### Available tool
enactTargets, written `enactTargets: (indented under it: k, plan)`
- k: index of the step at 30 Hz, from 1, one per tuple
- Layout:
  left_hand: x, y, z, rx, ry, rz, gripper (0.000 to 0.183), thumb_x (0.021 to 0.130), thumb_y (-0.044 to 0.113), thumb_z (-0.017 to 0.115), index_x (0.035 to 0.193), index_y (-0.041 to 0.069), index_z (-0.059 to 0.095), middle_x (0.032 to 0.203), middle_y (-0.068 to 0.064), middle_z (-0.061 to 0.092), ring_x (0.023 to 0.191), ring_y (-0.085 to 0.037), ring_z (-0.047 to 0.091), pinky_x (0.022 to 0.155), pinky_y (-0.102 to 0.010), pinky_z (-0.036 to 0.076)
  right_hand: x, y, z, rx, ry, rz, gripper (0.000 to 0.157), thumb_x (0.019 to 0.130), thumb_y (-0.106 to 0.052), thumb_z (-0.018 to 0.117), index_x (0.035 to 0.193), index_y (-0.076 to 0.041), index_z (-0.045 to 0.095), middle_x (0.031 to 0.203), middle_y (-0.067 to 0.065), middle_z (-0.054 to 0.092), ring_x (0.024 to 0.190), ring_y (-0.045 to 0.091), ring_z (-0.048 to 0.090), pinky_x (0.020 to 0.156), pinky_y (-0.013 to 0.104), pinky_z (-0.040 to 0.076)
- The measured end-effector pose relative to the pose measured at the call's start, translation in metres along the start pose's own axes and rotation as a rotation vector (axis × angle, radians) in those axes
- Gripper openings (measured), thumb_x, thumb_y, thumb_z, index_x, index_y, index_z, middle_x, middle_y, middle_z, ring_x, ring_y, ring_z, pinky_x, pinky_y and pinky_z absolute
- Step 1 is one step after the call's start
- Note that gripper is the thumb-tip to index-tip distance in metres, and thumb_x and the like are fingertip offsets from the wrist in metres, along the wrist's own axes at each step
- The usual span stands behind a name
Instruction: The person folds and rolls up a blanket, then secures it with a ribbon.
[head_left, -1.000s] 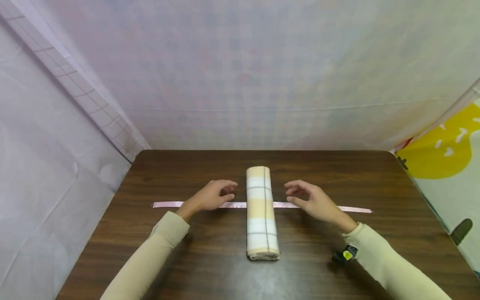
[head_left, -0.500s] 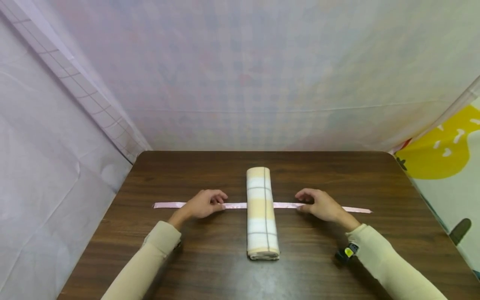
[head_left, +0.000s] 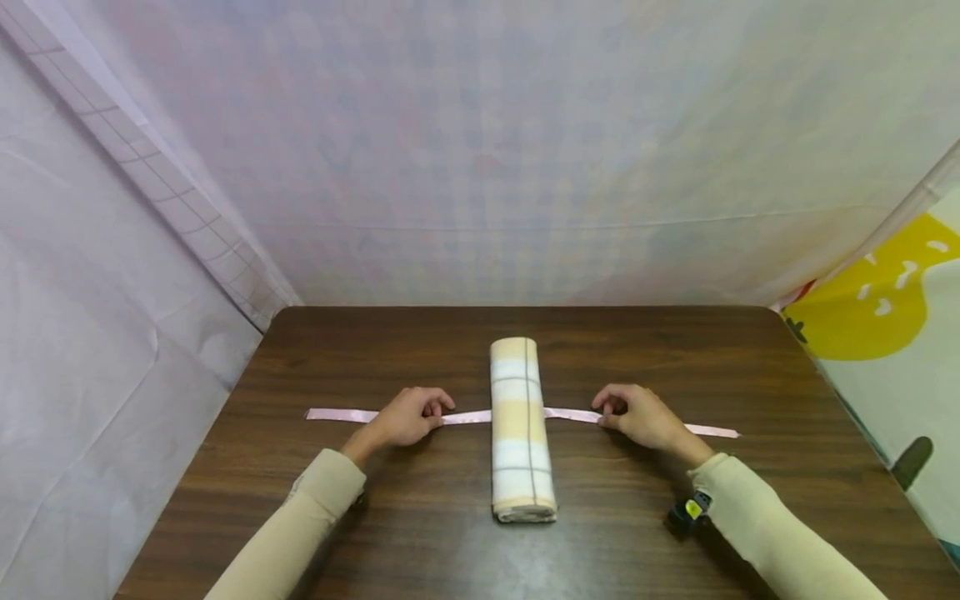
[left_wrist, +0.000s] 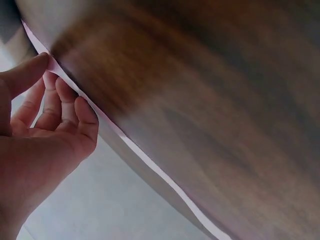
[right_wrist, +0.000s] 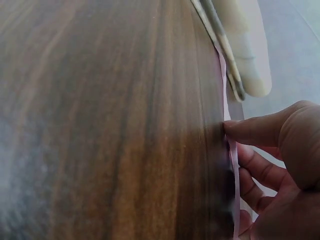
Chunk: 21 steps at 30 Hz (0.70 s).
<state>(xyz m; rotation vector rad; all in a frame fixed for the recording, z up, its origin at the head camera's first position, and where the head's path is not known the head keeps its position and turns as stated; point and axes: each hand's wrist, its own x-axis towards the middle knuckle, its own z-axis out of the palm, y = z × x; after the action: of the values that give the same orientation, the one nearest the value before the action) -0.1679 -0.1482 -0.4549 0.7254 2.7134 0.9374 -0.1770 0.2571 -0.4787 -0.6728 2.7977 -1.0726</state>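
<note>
A folded cloth bundle (head_left: 519, 433), cream and white with grey check lines, lies lengthwise in the middle of the table. Beneath it a pink ribbon (head_left: 341, 414) runs crosswise and comes out on both sides. My left hand (head_left: 405, 417) pinches the ribbon left of the bundle, thumb against fingers, as the left wrist view shows. To the right of the cloth, my right hand (head_left: 641, 421) pinches the ribbon between thumb and forefinger. In the right wrist view the ribbon (right_wrist: 224, 95) leads from that thumb to the edge of the cloth (right_wrist: 247, 50).
The dark wood table (head_left: 375, 346) has rounded far corners. Pale checked fabric (head_left: 480, 167) hangs behind it, and a white sheet (head_left: 90, 375) hangs at the left. On the right is a cloth with a yellow print (head_left: 873, 321).
Both hands have moved outward from the bundle and down onto the ribbon, and now pinch it. The ribbon beside the bundle is slightly lifted and bent. The bundle stays in place.
</note>
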Motion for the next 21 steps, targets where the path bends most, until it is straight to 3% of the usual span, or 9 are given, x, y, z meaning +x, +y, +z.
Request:
enactTargets:
  k: [8,15,21]
  plan:
    - [0.004,0.006,-0.005,-0.057,-0.011,-0.008,0.024,0.088,-0.003,0.064,0.112,0.002,0.067,0.081,0.0,0.06,0.07,-0.008,0.055,0.065,-0.024,0.046,-0.001,-0.006,-0.003,0.014,-0.004,-0.046,0.015,0.083,0.003,0.07,0.092,-0.01,0.069,0.076,-0.005,0.059,0.071,0.006,0.053,0.065,0.024,0.043]
    - [0.004,0.014,-0.011,-0.03,-0.043,-0.084,0.021,0.097,0.014,0.061,0.114,0.004,0.068,0.093,-0.002,0.068,0.081,-0.012,0.06,0.074,-0.031,0.05,0.0,-0.011,-0.013,0.063,-0.048,-0.088,0.018,0.083,0.003,0.071,0.099,-0.005,0.069,0.082,-0.001,0.063,0.07,0.005,0.054,0.061,0.023,0.046]
    - [0.002,0.015,-0.018,-0.015,-0.108,-0.098,0.019,0.098,0.016,0.06,0.102,0.004,0.073,0.075,0.001,0.065,0.067,-0.009,0.056,0.063,-0.026,0.047,0.001,-0.015,-0.024,0.138,-0.165,-0.051,0.023,0.086,-0.006,0.074,0.107,0.001,0.066,0.079,0.0,0.062,0.066,0.004,0.052,0.058,0.022,0.043]
